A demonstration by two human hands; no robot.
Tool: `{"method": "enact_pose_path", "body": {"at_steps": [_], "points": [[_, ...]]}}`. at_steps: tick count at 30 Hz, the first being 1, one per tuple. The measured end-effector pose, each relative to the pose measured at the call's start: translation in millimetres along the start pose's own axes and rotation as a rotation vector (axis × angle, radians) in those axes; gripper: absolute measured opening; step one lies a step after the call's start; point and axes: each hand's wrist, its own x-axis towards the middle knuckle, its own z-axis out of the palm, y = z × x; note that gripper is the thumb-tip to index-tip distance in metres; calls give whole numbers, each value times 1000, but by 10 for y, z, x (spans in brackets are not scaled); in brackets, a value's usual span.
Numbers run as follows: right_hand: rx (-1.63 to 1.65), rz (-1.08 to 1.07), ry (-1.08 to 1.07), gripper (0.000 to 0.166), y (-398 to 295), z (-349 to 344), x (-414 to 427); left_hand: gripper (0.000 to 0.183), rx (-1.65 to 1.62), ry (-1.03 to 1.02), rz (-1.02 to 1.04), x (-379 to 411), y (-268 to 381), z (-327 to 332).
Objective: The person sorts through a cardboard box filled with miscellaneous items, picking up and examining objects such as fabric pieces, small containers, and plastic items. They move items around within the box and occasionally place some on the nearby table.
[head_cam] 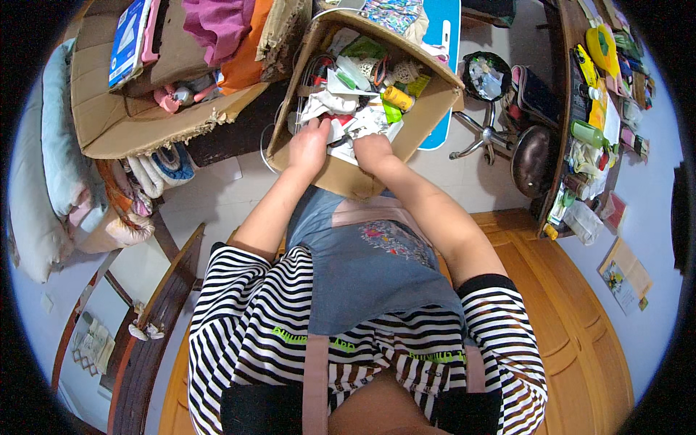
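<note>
Both my hands reach into an open cardboard box [440, 106] filled with mixed small items. My left hand [309, 147] is at the near left part of the contents, its fingertips by a white cloth-like item [324, 103]. My right hand [374, 152] is bent down among white papers [372, 118], its fingers hidden. Whether either hand grips anything cannot be told. Right of the papers lies a yellow cylindrical container [398, 98], with a bright green item [391, 112] beside it. Farther back are a green-and-white packet [353, 73] and a lace piece [405, 72].
A larger torn cardboard box [163, 144] with pink and orange cloth stands at the left. On the right are a lined waste bin [485, 76], a round stool [535, 161] and a cluttered table [560, 109]. A blue board [435, 138] lies behind the box.
</note>
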Motion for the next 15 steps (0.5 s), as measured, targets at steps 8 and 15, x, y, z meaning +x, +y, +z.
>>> {"method": "enact_pose_path", "body": {"at_steps": [8, 15], "points": [[-225, 333, 117, 31, 537, -609, 125, 18, 101, 187, 235, 25, 159, -112], [-51, 222, 79, 39, 430, -513, 100, 37, -136, 270, 227, 132, 276, -303]]}}
